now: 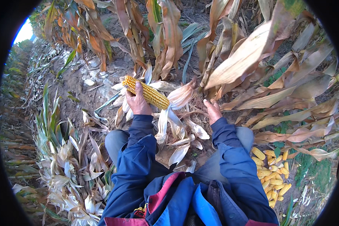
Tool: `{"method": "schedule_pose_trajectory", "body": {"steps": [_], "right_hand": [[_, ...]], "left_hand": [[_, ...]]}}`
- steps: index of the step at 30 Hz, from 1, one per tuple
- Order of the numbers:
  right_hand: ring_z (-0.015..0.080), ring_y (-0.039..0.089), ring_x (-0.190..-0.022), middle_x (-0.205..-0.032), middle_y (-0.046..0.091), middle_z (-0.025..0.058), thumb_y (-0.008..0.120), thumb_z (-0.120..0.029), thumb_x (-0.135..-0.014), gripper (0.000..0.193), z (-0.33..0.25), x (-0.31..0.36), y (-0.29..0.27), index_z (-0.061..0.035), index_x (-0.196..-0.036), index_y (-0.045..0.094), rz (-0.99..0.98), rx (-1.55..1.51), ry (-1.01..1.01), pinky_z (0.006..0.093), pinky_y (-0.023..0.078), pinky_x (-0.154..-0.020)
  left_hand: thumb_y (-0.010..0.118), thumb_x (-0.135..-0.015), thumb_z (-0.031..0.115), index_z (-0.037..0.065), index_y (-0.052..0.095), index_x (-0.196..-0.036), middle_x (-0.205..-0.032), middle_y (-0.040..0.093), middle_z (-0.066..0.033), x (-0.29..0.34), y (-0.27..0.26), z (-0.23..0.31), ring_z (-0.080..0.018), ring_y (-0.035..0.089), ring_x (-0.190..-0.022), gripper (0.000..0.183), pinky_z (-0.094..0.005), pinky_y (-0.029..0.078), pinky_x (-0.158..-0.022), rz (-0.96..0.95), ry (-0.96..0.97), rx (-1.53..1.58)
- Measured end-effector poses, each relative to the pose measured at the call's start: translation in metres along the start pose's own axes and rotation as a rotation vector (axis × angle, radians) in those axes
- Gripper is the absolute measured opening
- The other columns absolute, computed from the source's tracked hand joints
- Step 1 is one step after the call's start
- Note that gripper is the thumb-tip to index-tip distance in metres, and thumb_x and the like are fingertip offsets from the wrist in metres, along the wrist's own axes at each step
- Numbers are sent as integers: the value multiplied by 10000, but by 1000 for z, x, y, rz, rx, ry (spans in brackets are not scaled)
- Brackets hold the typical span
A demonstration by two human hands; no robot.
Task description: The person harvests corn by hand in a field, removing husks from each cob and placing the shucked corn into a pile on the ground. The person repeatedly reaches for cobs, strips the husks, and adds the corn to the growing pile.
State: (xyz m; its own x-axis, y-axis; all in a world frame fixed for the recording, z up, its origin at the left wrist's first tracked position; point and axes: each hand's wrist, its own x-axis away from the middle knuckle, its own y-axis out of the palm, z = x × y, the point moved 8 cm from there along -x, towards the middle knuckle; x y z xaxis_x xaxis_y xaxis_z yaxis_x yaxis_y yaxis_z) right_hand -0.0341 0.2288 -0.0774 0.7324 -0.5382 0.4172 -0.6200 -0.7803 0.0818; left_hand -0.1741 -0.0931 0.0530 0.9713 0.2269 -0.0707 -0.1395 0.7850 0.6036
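My left hand (138, 101) grips a husked yellow ear of corn (154, 96), its thumb lying across the kernels. The ear slants from upper left to lower right. At its lower right end, pale husk leaves (181, 95) spread out; I cannot tell whether they are still joined to the ear. To the right of these leaves is my right hand (213, 112), empty, with thumb and fingers apart. Loose dry husks (179, 152) lie on the soil between my knees.
Dry corn stalks with brown leaves (169, 34) stand ahead, and long leaves (248, 52) lean in from the right. A pile of husked yellow ears (271, 175) lies beside my right leg. Discarded husks (60, 169) are heaped on the left.
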Motion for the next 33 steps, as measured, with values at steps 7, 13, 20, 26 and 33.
{"method": "schedule_pose_trajectory", "body": {"steps": [7, 13, 20, 26, 33], "right_hand": [[376, 422, -1351, -1414, 474, 241, 849, -484, -670, 1056, -56, 97, 92, -27, -1475, 342, -336, 770, -884, 464, 295, -1159], [352, 637, -1053, -1069, 696, 183, 822, -474, -661, 722, -24, 64, 96, -130, -1262, 618, -365, 908, -447, 471, 431, -973], [335, 712, -861, -938, 716, 191, 772, -248, -734, 435, -40, 76, 95, -75, -1120, 668, -268, 593, -638, 389, 557, -761], [364, 689, -896, -954, 705, 173, 723, -288, -787, 411, -49, 80, 104, -44, -1106, 636, -252, 566, -689, 418, 545, -783], [350, 570, -1203, -1308, 553, 267, 634, -39, -785, 613, -66, 58, 67, 29, -1370, 463, -235, 257, -340, 421, 458, -1040]], "left_hand": [[764, -869, 173, 18, 588, -1115, -921, 629, -9, 31, 29, -8, -96, 588, -792, 340, -265, 484, -730, -123, -42, -179], [692, -922, 187, 7, 598, -1095, -948, 626, -13, 45, 51, -10, -92, 585, -814, 267, -260, 477, -738, -220, -68, -49], [681, -921, 223, 32, 555, -1105, -980, 645, -48, 49, 64, -35, -162, 639, -857, 294, -330, 542, -782, -418, -380, 65], [851, -710, 91, 27, 551, -1175, -1018, 628, 0, 111, 72, -86, -113, 593, -923, 557, -291, 507, -845, -692, -393, -357], [752, -719, -8, 41, 491, -1209, -1025, 626, -7, 74, 45, -85, -108, 606, -895, 557, -283, 512, -822, -565, -180, -712]]}}
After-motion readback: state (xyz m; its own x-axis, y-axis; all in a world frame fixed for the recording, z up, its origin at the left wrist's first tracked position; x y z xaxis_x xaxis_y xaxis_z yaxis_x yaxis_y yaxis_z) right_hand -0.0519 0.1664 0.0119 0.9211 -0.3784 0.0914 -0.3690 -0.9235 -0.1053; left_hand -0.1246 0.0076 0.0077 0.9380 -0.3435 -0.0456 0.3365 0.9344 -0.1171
